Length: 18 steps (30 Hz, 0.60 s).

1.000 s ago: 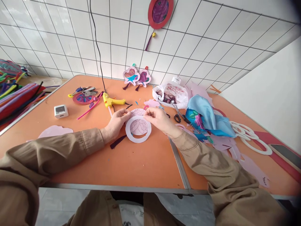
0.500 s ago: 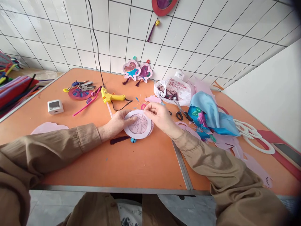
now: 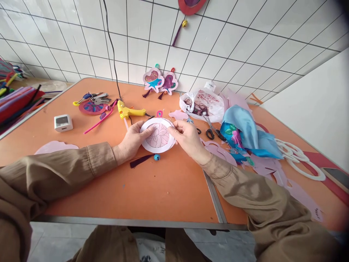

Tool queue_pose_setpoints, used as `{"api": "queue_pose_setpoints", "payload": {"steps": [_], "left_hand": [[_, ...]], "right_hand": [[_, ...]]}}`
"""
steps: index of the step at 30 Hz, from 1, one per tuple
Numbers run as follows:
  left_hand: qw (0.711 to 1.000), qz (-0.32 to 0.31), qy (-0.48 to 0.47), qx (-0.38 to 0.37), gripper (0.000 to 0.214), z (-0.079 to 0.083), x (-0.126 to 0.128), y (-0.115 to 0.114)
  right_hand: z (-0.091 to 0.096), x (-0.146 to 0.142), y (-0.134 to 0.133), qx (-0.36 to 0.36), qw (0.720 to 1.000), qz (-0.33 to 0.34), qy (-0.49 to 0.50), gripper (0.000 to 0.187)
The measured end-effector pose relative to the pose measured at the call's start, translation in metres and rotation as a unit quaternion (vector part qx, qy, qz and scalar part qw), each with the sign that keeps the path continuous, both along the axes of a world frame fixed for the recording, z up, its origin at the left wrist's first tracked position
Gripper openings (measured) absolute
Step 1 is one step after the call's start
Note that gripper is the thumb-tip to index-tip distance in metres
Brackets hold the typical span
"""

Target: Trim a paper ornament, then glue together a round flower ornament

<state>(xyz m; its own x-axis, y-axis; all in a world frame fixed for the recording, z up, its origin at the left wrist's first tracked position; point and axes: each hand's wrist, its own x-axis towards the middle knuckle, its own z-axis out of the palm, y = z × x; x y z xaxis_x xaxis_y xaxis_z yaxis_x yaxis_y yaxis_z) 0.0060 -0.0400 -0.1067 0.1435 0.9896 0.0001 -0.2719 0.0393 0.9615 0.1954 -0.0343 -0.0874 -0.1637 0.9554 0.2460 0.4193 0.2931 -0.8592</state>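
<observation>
Between my two hands is a round paper disc point(image 3: 158, 136) with a white ring border and a pink centre marked with flower lines. My left hand point(image 3: 135, 135) grips its left side, thumb across the front. At the right edge, my right hand point(image 3: 187, 136) pinches the rim between thumb and fingers. Another layer shows slightly behind the ring. Below the disc, a blue bell point(image 3: 156, 157) and a dark purple tassel point(image 3: 141, 161) lie on the table. Just behind the disc sits a small pink loop piece point(image 3: 159, 114).
A yellow glue gun point(image 3: 131, 110) lies behind my left hand, its cord rising up the wall. Scissors point(image 3: 211, 131), blue fabric point(image 3: 241, 127) and pink paper scraps point(image 3: 220, 153) lie to the right. A white device point(image 3: 63, 123) and keys point(image 3: 99, 99) are on the left.
The disc has tilted and moved slightly up, away from the bell. My right hand has shifted from its top right edge down to its right side. The pink loop piece now shows more fully.
</observation>
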Motion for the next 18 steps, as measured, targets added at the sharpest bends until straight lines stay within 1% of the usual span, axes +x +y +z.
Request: {"api": "queue_pose_setpoints", "payload": {"steps": [3,6,10,14,18], "left_hand": [[1.000,-0.013,-0.018,0.006,0.047,0.000,0.000,0.000],[0.998,-0.019,-0.053,-0.005,0.045,0.002,0.001,0.001],[0.998,0.008,-0.064,-0.027,0.038,0.001,0.003,0.002],[0.998,0.012,-0.052,-0.021,0.030,-0.002,0.002,0.004],[0.997,0.026,-0.062,-0.044,0.024,0.000,0.002,0.004]], "right_hand": [[-0.001,-0.001,-0.001,-0.006,1.000,0.000,0.004,0.026],[-0.002,-0.002,-0.002,-0.011,1.000,0.004,0.014,0.027],[-0.003,-0.003,-0.002,-0.015,0.999,0.015,0.029,0.026],[-0.007,-0.003,-0.002,-0.022,0.999,0.027,0.040,0.025],[-0.011,-0.003,-0.001,-0.020,0.999,0.027,0.038,0.024]]}}
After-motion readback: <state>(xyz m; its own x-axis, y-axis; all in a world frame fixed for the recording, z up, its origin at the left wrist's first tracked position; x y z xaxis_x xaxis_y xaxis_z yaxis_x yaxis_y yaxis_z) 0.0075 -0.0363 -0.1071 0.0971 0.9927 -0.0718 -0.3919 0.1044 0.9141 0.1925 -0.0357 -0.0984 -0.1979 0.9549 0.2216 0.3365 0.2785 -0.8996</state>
